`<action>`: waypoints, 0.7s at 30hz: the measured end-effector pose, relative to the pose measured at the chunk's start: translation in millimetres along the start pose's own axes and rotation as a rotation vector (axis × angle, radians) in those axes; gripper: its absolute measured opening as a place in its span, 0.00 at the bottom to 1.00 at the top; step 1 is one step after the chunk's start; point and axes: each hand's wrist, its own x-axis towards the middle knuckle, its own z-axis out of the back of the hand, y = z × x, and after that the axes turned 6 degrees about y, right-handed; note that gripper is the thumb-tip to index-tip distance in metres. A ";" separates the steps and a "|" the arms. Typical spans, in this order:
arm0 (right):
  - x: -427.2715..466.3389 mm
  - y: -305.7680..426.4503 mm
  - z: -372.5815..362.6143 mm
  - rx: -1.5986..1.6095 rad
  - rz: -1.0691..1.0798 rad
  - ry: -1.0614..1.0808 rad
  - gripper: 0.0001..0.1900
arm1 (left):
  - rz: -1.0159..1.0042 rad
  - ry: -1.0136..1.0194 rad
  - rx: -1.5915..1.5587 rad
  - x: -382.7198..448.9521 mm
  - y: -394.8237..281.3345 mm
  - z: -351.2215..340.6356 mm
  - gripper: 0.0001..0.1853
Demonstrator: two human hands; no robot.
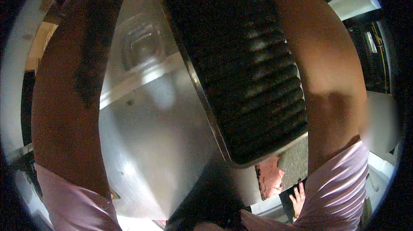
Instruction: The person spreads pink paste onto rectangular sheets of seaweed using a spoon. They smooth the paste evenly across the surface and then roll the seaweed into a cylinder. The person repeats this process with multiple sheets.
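Note:
Both my hands are out of view beyond the top edge; my two bare forearms run up the left and right sides, with pale pinkish sleeves at the elbows. Between them, a large dark, ridged tray or pan with a shiny metal rim lies at a slant. Its surface is too dark to tell whether the ridges are its own or rows of something on it. To its left, a smooth stainless-steel surface shows bright reflections. What my hands touch cannot be seen.
Below the tray's near corner is a torn-edged pinkish patch beside a speckled grey surface. Another person's hand, fingers spread, shows by my right sleeve. Dark equipment with a yellow line stands at the far right.

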 end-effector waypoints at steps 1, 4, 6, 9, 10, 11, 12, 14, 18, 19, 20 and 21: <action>15.2 -5.1 -5.2 -0.055 0.016 -0.011 0.14 | -0.011 -0.019 0.042 11.3 6.2 -6.2 0.27; 59.3 -12.0 -16.3 -0.157 0.105 -0.058 0.13 | -0.028 -0.005 0.105 44.4 27.6 -13.3 0.25; 78.0 -15.2 -24.3 -0.155 0.133 -0.033 0.13 | -0.032 0.010 0.116 62.3 41.0 -17.7 0.24; 93.7 -16.8 -32.3 -0.114 0.145 0.025 0.14 | -0.056 0.056 0.142 83.3 53.1 -22.8 0.22; 96.5 -17.7 -33.9 -0.106 0.151 0.041 0.14 | -0.062 0.072 0.147 88.4 56.6 -23.5 0.22; 98.0 -17.8 -35.5 -0.095 0.157 0.056 0.15 | -0.072 0.087 0.146 93.7 58.4 -25.1 0.21; 99.7 -19.9 -35.5 -0.080 0.155 0.062 0.15 | -0.079 0.106 0.157 100.5 60.1 -24.0 0.21; 101.8 -21.7 -35.0 -0.065 0.163 0.076 0.15 | -0.080 0.140 0.162 110.7 64.7 -24.2 0.20; 106.0 -21.8 -34.3 -0.046 0.174 0.099 0.16 | -0.091 0.201 0.141 129.0 77.4 -28.3 0.19; 106.6 -21.1 -34.6 -0.038 0.180 0.102 0.17 | -0.103 0.223 0.133 131.2 80.0 -30.4 0.19; 107.4 -20.5 -35.3 -0.034 0.184 0.109 0.17 | -0.140 0.251 0.120 131.6 82.0 -33.2 0.19; 108.1 -19.8 -36.3 -0.032 0.185 0.114 0.17 | -0.217 0.285 0.107 129.4 84.5 -36.2 0.20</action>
